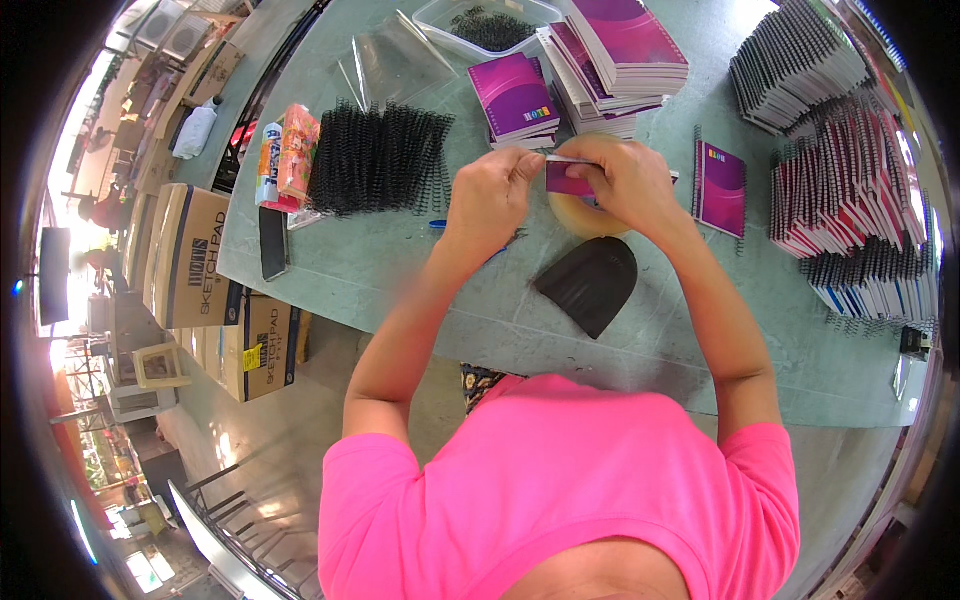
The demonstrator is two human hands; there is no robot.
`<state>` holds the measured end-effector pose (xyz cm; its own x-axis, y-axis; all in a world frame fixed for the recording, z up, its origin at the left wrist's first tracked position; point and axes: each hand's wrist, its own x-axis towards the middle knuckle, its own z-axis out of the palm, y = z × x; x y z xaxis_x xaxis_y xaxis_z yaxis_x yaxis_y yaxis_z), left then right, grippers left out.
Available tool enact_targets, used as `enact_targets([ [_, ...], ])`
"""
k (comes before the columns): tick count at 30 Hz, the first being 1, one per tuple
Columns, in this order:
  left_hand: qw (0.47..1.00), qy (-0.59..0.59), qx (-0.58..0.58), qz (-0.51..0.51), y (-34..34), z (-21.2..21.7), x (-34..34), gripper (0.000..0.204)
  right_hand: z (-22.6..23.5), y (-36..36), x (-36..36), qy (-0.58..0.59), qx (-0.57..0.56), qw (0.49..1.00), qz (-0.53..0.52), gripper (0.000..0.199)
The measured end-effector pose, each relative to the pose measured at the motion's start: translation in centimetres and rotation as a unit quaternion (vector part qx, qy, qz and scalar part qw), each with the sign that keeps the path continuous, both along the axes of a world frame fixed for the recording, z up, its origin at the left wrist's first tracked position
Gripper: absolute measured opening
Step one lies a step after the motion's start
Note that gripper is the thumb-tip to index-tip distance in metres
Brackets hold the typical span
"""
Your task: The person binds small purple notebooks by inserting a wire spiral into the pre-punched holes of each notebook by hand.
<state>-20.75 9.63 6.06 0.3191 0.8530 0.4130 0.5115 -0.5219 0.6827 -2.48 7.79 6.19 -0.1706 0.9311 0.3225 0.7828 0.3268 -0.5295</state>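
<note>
A small purple notebook (566,180) is in my right hand (632,185), its thumb pressed on the cover and its fingers behind. At the notebook's upper left corner, my left hand (490,195) closes in a pinch. Whatever lies between those fingertips is too small to make out. Partly hidden under the notebook and right hand is a wide roll of clear tape (578,218). A blue pen (438,224) lies by my left wrist. Nearer me rests a dark rounded pad (592,287). One purple spiral notebook (721,186) lies flat to the right.
Black spiral coils (380,160) are heaped at the left, beside colourful packets (297,152) and a phone (273,243). More coils fill a clear tub (425,22). Purple notebook stacks (630,50) stand ahead; bound notebooks (850,180) crowd the right. Cardboard boxes (190,255) stand left of the table.
</note>
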Motion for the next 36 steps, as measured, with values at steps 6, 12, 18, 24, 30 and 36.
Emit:
enact_targets([
  [6, 0.998, -0.056, 0.005, 0.014, -0.8, 0.6, 0.0, 0.02, 0.2, -0.2, -0.3, -0.01, 0.0, 1.0, -0.019, 0.019],
  [12, 0.999, -0.036, 0.013, 0.006, -0.6, -0.3, -0.2, 0.017, 0.4, -0.2, -0.3, 0.0, -0.012, 1.0, -0.019, 0.018],
  [18, 0.996, -0.034, 0.08, 0.007, 0.8, -1.0, -0.2, 0.016, 0.8, -0.8, -0.9, -0.053, 0.045, 0.997, 0.026, 0.015],
  [24, 0.978, 0.045, -0.185, -0.083, 1.2, 1.9, -1.9, 0.018, -1.2, -0.4, -0.9, -0.032, 0.156, 0.987, 0.002, 0.015],
  [30, 0.991, 0.063, -0.1, -0.063, 0.5, 1.8, -2.0, 0.022, -0.9, -0.7, -1.2, 0.009, 0.185, 0.983, 0.019, 0.017],
  [36, 0.992, 0.092, 0.059, -0.068, 1.0, 0.5, -1.6, 0.022, -0.4, -0.4, -1.1, 0.08, 0.124, 0.988, 0.033, 0.019],
])
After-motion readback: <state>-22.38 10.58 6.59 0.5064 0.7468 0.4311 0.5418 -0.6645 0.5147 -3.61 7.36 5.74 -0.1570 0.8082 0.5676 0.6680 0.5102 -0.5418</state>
